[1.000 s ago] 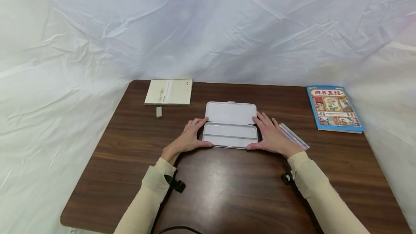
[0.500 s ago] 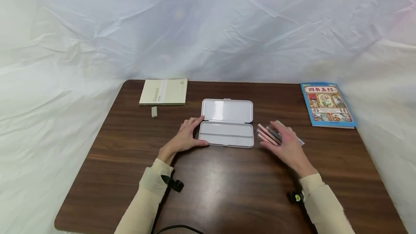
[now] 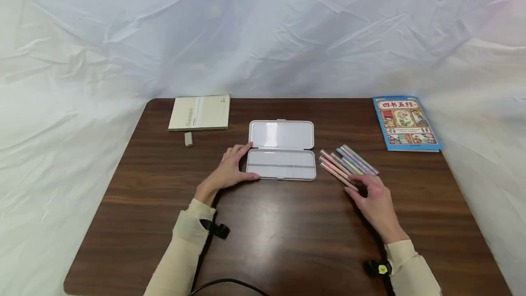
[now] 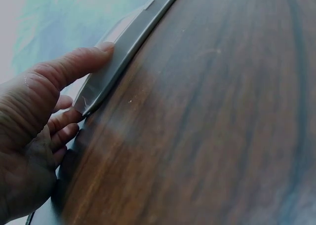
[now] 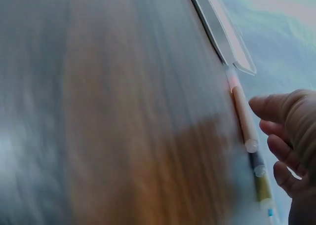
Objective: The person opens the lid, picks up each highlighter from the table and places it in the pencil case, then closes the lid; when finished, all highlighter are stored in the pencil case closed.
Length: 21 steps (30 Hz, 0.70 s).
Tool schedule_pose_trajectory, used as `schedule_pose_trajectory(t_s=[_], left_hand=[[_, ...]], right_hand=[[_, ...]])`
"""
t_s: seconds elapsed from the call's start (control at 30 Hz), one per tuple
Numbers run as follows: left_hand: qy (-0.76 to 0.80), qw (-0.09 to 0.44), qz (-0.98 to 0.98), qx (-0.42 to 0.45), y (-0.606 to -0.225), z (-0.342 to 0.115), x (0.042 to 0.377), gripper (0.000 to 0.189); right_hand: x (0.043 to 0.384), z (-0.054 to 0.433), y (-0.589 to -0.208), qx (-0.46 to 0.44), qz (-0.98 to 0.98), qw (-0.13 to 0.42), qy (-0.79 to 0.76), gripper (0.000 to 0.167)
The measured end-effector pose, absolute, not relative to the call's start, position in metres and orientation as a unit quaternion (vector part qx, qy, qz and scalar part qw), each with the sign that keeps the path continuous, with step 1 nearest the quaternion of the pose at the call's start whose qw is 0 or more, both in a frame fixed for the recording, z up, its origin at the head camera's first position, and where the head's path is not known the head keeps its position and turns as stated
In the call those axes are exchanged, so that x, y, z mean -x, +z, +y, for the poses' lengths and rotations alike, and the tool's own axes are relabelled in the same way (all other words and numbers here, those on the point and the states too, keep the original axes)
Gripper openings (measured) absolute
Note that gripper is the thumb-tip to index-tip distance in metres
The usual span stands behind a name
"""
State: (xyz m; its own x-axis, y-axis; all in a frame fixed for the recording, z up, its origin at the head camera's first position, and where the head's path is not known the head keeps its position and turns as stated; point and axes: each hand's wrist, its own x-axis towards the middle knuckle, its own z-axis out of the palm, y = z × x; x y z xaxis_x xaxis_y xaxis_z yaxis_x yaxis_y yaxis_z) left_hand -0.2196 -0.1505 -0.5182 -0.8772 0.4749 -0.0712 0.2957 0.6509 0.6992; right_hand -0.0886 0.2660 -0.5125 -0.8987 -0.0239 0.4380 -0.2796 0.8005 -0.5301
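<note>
In the head view a white pencil case (image 3: 269, 171) lies open on the table, its lid (image 3: 296, 135) folded back and its tray divided by thin partitions. My left hand (image 3: 225, 172) holds the left end, thumb at the front edge and fingers round the far side. The left wrist view shows the left thumb (image 4: 81, 64) against the case's side wall. To the right of the case several slim coloured pens (image 3: 343, 163) lie side by side, slanted. My right hand (image 3: 376, 200) is at the near end of the pink pens, thumb and fingers apart just above them.
A cream notebook (image 3: 199, 112) lies at the back left, with a small light eraser (image 3: 188, 139) in front of it. At the back right is a blue picture-covered book (image 3: 407, 123). A black cable (image 3: 230, 280) curves along the front edge.
My right hand has left the case's right end, passed over the pens and drawn back toward their near end. The pens it covered now show. The left hand stays on the case.
</note>
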Motion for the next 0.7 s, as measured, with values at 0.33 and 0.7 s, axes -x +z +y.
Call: schedule_pose_trajectory(t_s=[0.33,0.7], left_hand=[[0.357,0.112,0.901,-0.220,-0.521,-0.151,0.219,0.111],[0.356,0.108,0.901,-0.222,-0.522,-0.150,0.218,0.111]], right_hand=[[0.089,0.264,-0.525,-0.077,-0.929,0.219,0.288,0.031],[0.088,0.260,-0.535,-0.071,-0.917,0.257,0.296,0.027]])
